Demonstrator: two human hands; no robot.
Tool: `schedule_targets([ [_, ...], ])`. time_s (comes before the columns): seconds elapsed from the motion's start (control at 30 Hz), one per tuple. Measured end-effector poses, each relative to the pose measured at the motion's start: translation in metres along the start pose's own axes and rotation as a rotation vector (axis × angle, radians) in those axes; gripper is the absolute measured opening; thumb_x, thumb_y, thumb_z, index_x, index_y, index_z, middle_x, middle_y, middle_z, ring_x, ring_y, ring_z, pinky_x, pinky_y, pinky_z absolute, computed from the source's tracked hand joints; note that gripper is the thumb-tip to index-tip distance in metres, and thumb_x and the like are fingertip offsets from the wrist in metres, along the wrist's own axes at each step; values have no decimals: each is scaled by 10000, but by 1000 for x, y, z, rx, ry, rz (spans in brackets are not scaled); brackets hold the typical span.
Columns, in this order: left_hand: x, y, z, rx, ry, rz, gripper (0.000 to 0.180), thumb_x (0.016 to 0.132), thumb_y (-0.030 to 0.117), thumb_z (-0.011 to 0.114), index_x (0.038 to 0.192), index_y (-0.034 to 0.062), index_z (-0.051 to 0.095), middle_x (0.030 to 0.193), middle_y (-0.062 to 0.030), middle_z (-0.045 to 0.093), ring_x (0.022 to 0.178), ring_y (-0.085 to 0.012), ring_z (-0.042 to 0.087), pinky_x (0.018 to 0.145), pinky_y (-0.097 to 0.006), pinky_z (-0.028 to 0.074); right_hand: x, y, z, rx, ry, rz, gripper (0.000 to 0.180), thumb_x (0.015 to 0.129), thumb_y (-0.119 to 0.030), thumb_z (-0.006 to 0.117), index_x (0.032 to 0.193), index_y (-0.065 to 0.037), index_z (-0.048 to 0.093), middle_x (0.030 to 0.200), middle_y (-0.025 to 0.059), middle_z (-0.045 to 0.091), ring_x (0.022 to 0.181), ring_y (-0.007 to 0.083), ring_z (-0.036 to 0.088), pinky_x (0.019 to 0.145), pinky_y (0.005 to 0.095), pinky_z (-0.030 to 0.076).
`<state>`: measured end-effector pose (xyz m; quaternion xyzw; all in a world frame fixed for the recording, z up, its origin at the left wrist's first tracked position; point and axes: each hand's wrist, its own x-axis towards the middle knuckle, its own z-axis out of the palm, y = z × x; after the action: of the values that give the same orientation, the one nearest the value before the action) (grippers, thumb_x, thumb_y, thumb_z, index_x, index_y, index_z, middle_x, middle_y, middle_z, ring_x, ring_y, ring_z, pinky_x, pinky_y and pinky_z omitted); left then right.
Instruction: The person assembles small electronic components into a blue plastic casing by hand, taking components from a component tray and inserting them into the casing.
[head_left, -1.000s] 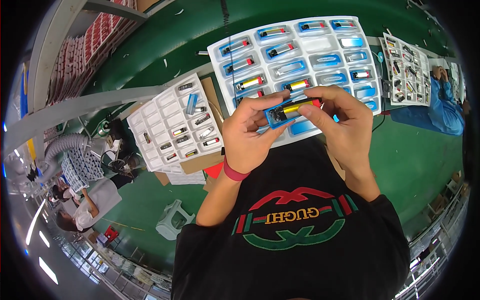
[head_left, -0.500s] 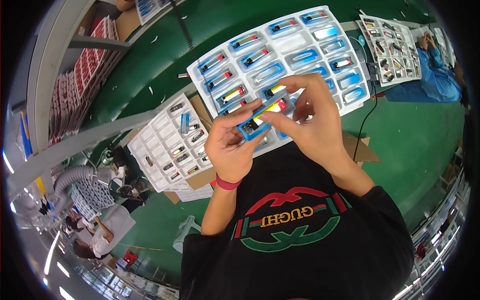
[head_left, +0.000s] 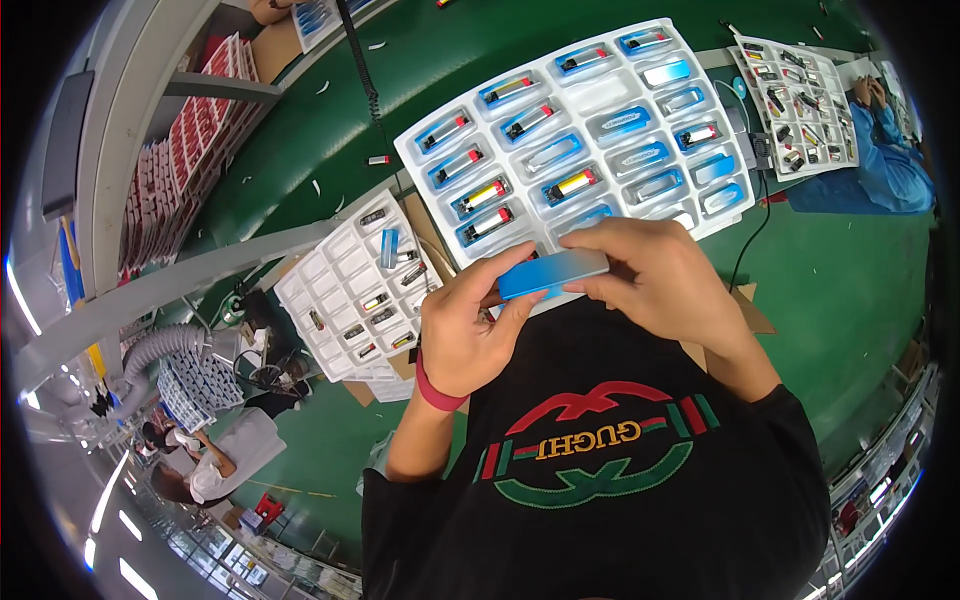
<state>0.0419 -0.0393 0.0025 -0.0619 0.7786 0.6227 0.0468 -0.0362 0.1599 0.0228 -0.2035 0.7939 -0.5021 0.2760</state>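
Two-handed grip on one blue casing [head_left: 553, 273], raised just in front of the near edge of the white tray [head_left: 598, 92], smooth face toward the camera and pale end to the right. Left hand [head_left: 465, 335] closed to a narrow pinch, thumb and fingers on the left end; right hand [head_left: 665, 275] curled and nearly closed, thumb and fingertips at the right end. Judged from the grip, a step of steadying and working the casing between fingertips.

Keep both pinches level, to avoid twisting the casing along its length. Press lightly and evenly on the sides; probably thin plastic, likely to flex or scuff under a hard thumb. Cannot tell from this view about anything inside, with the far side hidden. Better, then, to support that side with a finger before loosening either pinch. Ease off one hand at a time, never both together.

Work a little farther in from the tray's near edge, to catch any slip in a compartment rather than lose it over the side. Stay clear of the loaded casings [head_left: 570, 187] beyond the fingertips and of the loose red-ended piece [head_left: 377, 160] on the green surface [head_left: 300, 130], just past the tray's left edge.
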Motion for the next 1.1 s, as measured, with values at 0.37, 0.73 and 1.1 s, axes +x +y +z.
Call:
schedule_targets([
  [0.37, 3, 9, -13, 262, 106, 613, 334, 762, -22, 696, 1072, -73, 584, 1012, -238, 654, 914, -303, 675, 766, -334, 555, -2, 6, 18, -330, 386, -806, 377, 638, 3, 692, 1004, 46, 609, 912, 154, 629, 683, 254, 626, 560, 301, 505],
  [0.73, 11, -12, -1, 307, 227, 619, 300, 659, -59, 741, 945, -26, 655, 897, -142, 638, 776, -233, 626, 682, -295, 499, 4, 26, 36, -198, 396, -566, 370, 632, -31, 722, 979, 15, 603, 818, 121, 571, 627, 259, 586, 547, 336, 485],
  [1.1, 44, -38, -24, -43, -221, 167, 395, 640, 49, 821, 972, 62, 608, 875, -33, 635, 729, -129, 606, 682, -247, 498, 33, 73, -23, 262, -45, -245, 252, 745, -69, 735, 986, -15, 689, 893, 82, 645, 718, 146, 593, 608, 271, 462],
])
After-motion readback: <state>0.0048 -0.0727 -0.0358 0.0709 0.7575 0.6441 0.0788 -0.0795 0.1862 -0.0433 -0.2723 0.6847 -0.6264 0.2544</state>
